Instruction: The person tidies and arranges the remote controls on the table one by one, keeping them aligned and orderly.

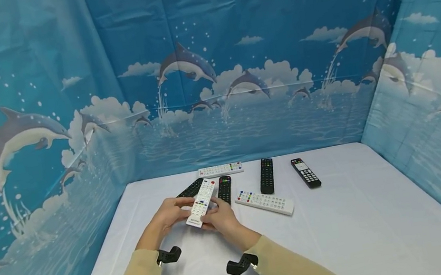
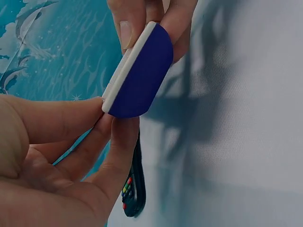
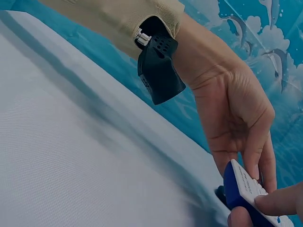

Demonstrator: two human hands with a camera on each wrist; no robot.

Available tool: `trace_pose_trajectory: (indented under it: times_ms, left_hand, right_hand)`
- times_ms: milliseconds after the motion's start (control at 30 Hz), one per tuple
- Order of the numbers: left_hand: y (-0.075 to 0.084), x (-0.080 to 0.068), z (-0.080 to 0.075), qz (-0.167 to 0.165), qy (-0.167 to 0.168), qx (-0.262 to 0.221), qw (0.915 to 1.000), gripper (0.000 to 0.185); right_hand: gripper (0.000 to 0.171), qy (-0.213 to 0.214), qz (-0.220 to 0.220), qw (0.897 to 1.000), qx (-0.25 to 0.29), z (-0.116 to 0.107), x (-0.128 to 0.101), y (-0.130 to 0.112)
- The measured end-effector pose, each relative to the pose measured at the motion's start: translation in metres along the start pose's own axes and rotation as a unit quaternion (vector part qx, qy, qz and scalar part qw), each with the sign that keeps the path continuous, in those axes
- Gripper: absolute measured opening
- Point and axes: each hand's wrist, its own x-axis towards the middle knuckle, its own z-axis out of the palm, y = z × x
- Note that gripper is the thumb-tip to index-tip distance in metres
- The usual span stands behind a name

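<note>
Take the slanted white remote lying on the table as the landmark. Left of it, a person holds another remote, the white one with blue casing, up off the cloth. The left hand pinches it between thumb and fingers, and the right hand pinches it too, thumb on top, between the left hand and the landmark.

Moving room is tight behind those hands: a short black remote and a half-covered black remote lie left of the landmark, farther back. Behind them, the long white remote sits close to the back edge, where the blue curtain rises. A tall black remote is just behind the landmark; an angled black remote lies to its right.

The widest stretch of cloth runs in front and to the right of the landmark, with the right edge well apart from it.
</note>
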Motion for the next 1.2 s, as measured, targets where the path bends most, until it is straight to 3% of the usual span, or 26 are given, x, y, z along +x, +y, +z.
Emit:
trace_pose_trajectory:
  times_ms: [167, 467, 833, 1200]
  left_hand:
    - [0.001, -0.012, -0.005, -0.001, 0.006, -0.009, 0.9999, 0.053]
    - [0.002, -0.037, -0.018, 0.009, 0.018, 0.004, 0.9998, 0.061]
    - [-0.01, -0.079, -0.04, 0.002, 0.034, 0.024, 0.9991, 0.062]
    - [-0.022, -0.104, -0.062, -0.016, 0.049, 0.046, 0.9976, 0.062]
  right_hand:
    - [0.086, -0.01, -0.021, 0.999, -0.033, 0.004, -0.008, -0.005]
    - [0.093, -0.054, -0.035, 0.997, -0.045, 0.016, -0.017, -0.011]
    - [0.093, -0.093, -0.048, 0.992, -0.071, 0.046, -0.037, -0.008]
    - [0.092, -0.08, -0.064, 0.989, -0.103, 0.078, -0.049, 0.0]
